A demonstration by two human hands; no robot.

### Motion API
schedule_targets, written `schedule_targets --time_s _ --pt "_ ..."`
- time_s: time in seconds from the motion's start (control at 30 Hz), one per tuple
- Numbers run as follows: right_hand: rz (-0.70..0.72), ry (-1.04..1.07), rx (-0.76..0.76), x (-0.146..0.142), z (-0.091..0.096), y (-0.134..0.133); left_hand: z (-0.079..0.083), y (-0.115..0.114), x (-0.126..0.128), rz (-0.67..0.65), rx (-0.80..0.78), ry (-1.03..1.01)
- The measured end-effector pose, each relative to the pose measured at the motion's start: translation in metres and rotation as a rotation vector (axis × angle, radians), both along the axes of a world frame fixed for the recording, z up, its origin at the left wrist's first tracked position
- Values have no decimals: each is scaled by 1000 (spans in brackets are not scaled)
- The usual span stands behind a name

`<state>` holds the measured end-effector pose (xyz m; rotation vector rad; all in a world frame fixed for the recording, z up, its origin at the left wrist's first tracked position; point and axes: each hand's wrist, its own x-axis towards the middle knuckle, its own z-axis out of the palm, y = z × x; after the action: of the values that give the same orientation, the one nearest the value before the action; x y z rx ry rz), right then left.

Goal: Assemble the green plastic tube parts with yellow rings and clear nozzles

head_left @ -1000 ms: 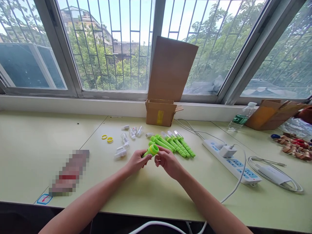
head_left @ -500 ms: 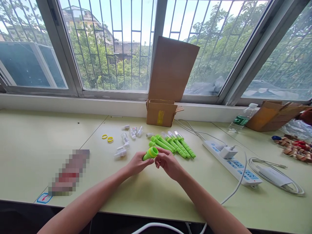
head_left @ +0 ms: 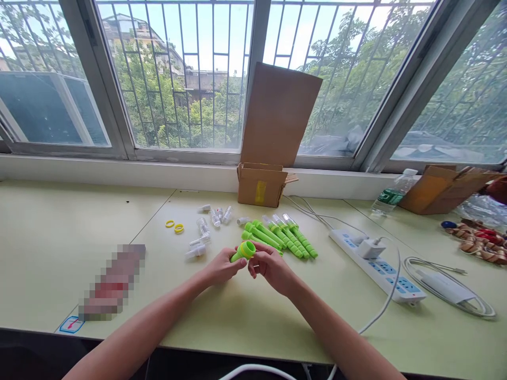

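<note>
My left hand [head_left: 222, 266] is closed around a green plastic tube [head_left: 238, 255], its open, wide mouth tilted up toward the right. A thin yellow ring [head_left: 242, 249] sits around the tube just below the mouth. My right hand [head_left: 271, 265] is bent against the mouth end, its fingers curled beside and behind the tube; the exact contact is partly hidden. Just beyond my hands lie several loose green tubes [head_left: 261, 238] and several with clear caps [head_left: 291, 240]. Two more yellow rings [head_left: 179, 228] rest to the left, near several small clear plastic parts [head_left: 203, 226].
A cardboard box [head_left: 259, 184] with a raised flap stands by the window. To the right are a power strip [head_left: 378, 266], a coiled cable with adapter [head_left: 447, 285], a water bottle [head_left: 394, 192] and another carton [head_left: 431, 190]. A blurred flat object [head_left: 114, 282] lies left.
The tube and both hands have shifted slightly left and down. The yellow ring now shows a little below the tube's mouth, rather than close to its rim.
</note>
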<state>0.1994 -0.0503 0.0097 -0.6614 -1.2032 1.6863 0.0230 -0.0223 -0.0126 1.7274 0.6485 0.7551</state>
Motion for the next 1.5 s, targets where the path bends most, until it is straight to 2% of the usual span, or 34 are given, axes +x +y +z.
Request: schedule_targets --time_s 0.13,0.27,0.43,0.67,0.87,1.1,1.3,1.5 --pt "-5 16 6 1 3 0 6 -3 3 38 6 -27" --pt "-64 39 -11 2 2 2 7 -1 6 143 20 -50" --pt "-149 57 -39 1 -1 3 -3 6 7 295 155 -23" --pt "-152 52 -39 2 -3 4 2 -2 7 338 318 67" --pt "-138 52 -25 2 -5 4 4 -6 5 326 385 135" --pt "-51 44 -8 0 2 0 8 -8 5 247 385 51" --pt "-61 25 -10 1 2 0 11 -10 6 213 344 -1" --pt "-71 -12 -12 1 0 0 17 -14 7 102 272 -65"
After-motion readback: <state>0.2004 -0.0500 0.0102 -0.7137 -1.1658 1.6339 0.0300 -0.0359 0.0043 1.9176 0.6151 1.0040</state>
